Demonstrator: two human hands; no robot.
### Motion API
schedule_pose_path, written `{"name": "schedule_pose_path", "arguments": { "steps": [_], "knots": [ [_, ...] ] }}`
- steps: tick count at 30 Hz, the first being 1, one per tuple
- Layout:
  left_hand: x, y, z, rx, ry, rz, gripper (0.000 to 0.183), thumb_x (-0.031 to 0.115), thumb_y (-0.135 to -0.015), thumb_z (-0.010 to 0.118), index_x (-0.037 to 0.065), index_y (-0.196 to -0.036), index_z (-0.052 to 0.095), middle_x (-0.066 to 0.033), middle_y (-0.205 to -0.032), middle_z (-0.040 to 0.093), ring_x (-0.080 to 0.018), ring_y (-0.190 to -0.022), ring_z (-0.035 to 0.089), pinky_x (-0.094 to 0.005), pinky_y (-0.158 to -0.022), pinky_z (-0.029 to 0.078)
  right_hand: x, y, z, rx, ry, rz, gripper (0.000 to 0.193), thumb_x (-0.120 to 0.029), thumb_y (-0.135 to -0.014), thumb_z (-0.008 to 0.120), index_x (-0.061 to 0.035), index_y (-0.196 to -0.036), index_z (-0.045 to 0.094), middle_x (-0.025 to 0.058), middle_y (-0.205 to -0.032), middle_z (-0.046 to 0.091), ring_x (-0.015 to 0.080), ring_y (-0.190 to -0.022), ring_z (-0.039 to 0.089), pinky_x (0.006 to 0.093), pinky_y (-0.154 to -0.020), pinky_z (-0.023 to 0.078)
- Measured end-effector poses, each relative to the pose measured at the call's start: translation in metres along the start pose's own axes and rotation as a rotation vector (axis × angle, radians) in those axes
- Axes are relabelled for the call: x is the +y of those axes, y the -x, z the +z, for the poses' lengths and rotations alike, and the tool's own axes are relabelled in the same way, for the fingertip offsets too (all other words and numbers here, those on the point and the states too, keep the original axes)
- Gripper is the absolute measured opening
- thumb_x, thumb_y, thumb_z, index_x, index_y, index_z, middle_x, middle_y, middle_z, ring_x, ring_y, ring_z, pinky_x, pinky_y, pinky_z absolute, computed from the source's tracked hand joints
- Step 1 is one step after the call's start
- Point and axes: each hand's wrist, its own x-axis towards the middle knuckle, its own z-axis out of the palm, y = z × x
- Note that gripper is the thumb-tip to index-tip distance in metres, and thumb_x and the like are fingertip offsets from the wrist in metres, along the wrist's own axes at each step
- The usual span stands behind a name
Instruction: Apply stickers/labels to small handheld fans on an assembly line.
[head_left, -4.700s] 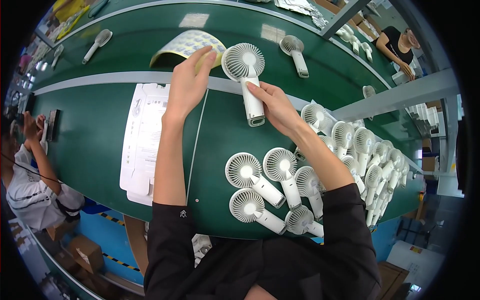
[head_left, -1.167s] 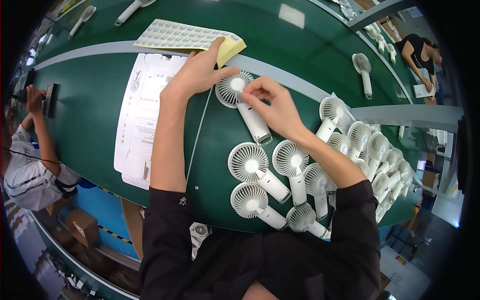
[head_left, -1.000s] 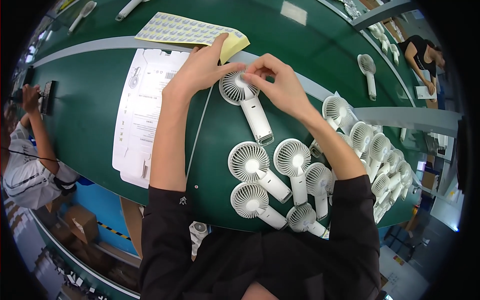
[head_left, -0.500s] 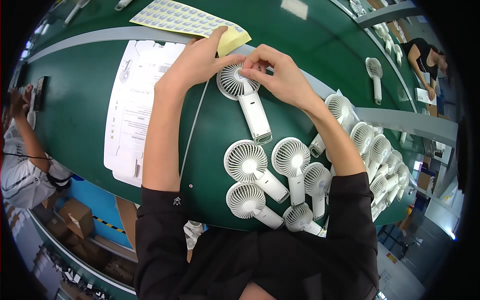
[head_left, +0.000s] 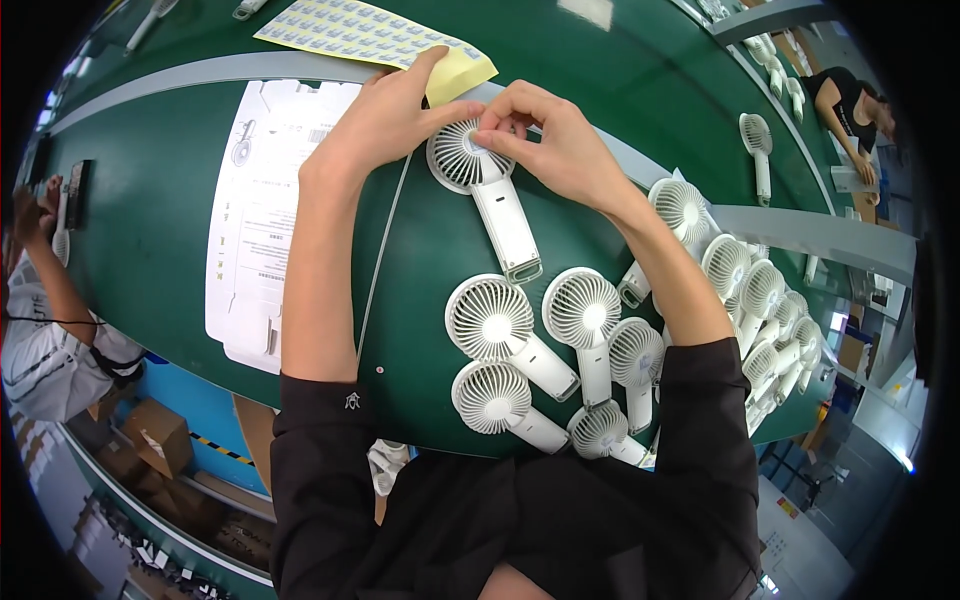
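Note:
A white handheld fan [head_left: 505,225] lies on the green table in front of me, its round grille toward the far side and its handle toward me. My right hand [head_left: 545,135] pinches at the middle of that grille, over a small pale sticker [head_left: 475,143] on the hub. My left hand [head_left: 390,115] has thumb and index finger spread apart. Its thumb rests at the grille's far rim, and the index finger lies on a yellow sheet of small stickers [head_left: 370,40]. Its other fingers are partly hidden.
Several more white fans [head_left: 490,318] lie nearer to me, and a heap of them [head_left: 765,290] is at the right. A flat white printed carton [head_left: 245,220] lies to the left. Grey rails [head_left: 210,72] edge the work area. Other people sit at far left and far right.
Both hands, the fan and the sticker sheet appear shifted very slightly left in the view. The right hand's pinch stays at the grille's middle.

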Motion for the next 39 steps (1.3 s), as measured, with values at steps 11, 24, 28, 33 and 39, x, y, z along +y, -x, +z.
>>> {"name": "schedule_pose_path", "arguments": {
  "steps": [11,24,28,33,39],
  "knots": [
    [0.000,-0.001,0.000,-0.006,0.027,0.000,0.077,0.045,-0.089,0.072,0.007,-0.148,0.042,-0.0261,-0.131,0.060,-0.0351,-0.120,0.060,-0.0394,-0.100,0.047,0.006,0.000,0.005,0.039,0.021,-0.080,0.014,-0.014,-0.090,0.073,-0.0014,-0.089,0.066,0.0004,-0.085,0.054,0.0098,-0.072,0.048,0.0251,-0.068,0.043],
    [-0.007,0.000,0.000,-0.028,0.015,0.031,0.062,0.040,-0.097,0.060,0.001,-0.144,0.047,-0.0250,-0.126,0.063,-0.0433,-0.128,0.049,-0.0441,-0.109,0.039,0.015,-0.007,0.006,0.053,0.194,-0.118,0.037,-0.034,-0.087,0.076,-0.0043,-0.105,0.064,0.0027,-0.094,0.052,0.0141,-0.073,0.043,0.0287,-0.067,0.043],
    [-0.006,-0.004,0.004,-0.057,-0.020,0.073,0.057,0.034,-0.099,0.058,0.003,-0.146,0.045,-0.0237,-0.127,0.063,-0.0436,-0.127,0.050,-0.0442,-0.108,0.040,0.028,-0.012,0.011,0.114,0.177,-0.122,0.031,-0.031,-0.093,0.069,-0.0028,-0.107,0.065,0.0072,-0.090,0.055,0.0156,-0.073,0.047,0.0299,-0.067,0.044],
    [-0.008,-0.002,0.001,-0.003,-0.018,0.063,0.057,0.033,-0.098,0.058,0.004,-0.145,0.045,-0.0256,-0.120,0.066,-0.0428,-0.123,0.055,-0.0439,-0.103,0.044,0.013,0.000,0.017,0.506,0.354,-0.114,0.034,-0.031,-0.097,0.062,0.0036,-0.099,0.064,0.0152,-0.090,0.062,0.0261,-0.076,0.058,0.0363,-0.069,0.046],
    [0.010,-0.003,-0.014,0.244,0.168,0.206,0.050,0.031,-0.098,0.059,0.002,-0.137,0.051,-0.0267,-0.110,0.068,-0.0420,-0.103,0.065,-0.0436,-0.090,0.049,-0.022,0.065,0.034,0.044,0.530,0.105,0.051,-0.048,-0.079,0.078,0.0000,-0.091,0.063,0.0185,-0.079,0.067,0.0368,-0.075,0.066,0.0446,-0.072,0.051]
  ]
}}
